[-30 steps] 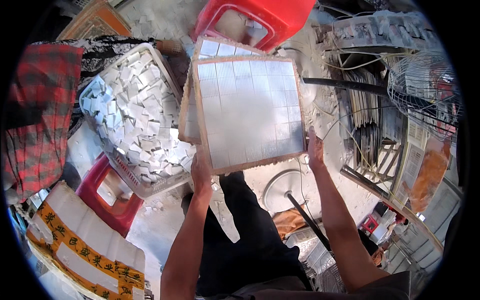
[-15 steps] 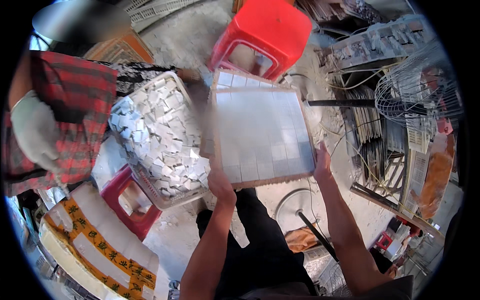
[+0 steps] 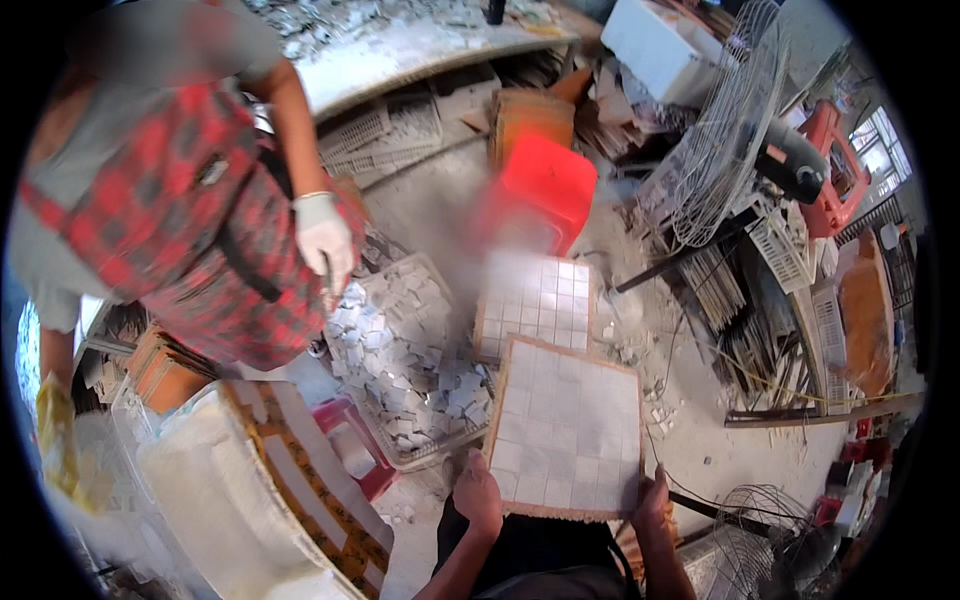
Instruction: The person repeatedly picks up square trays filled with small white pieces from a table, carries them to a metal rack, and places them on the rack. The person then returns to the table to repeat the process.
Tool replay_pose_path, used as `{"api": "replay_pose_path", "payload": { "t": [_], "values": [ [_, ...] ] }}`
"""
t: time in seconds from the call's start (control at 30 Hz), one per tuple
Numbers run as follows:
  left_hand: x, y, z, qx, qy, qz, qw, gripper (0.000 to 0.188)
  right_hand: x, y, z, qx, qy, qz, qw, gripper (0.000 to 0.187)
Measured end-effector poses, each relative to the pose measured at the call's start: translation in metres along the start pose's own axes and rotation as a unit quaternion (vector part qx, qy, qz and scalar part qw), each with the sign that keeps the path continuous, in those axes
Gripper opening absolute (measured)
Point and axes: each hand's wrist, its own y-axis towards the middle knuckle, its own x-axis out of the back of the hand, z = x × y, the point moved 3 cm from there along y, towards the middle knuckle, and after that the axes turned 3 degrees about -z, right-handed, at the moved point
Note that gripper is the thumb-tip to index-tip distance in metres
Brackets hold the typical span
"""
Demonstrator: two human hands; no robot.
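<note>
— On the far left, what stood around?
— A foam box [image 3: 195, 468], then a co-worker's gloved hand [image 3: 325, 235] near a basket [image 3: 442, 456] of loose tiles.
— And the board?
— The left hand [image 3: 478, 497] gripped the near left corner of the tiled board [image 3: 565, 430], which reached straight away from the body, squarish, with no clear long axis. Past its far edge stood a second board [image 3: 538, 308] and a red stool [image 3: 552, 180]. The right hand [image 3: 653, 503] clasped the near right corner, equally close; beyond was a fan [image 3: 725, 150].
</note>
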Motion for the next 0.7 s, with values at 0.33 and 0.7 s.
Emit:
{"api": "replay_pose_path", "payload": {
  "t": [0.33, 0.7],
  "values": [
    [0.052, -0.036, 0.058, -0.125, 0.091, 0.034, 0.987, 0.051, 0.021, -0.156, -0.040, 0.066, 0.009, -0.055, 0.996, 0.065],
    [0.105, -0.096, 0.128, -0.258, 0.157, 0.073, 0.950, 0.054, 0.075, -0.242, -0.132, 0.104, 0.230, -0.108, 0.962, 0.035]
  ]
}}
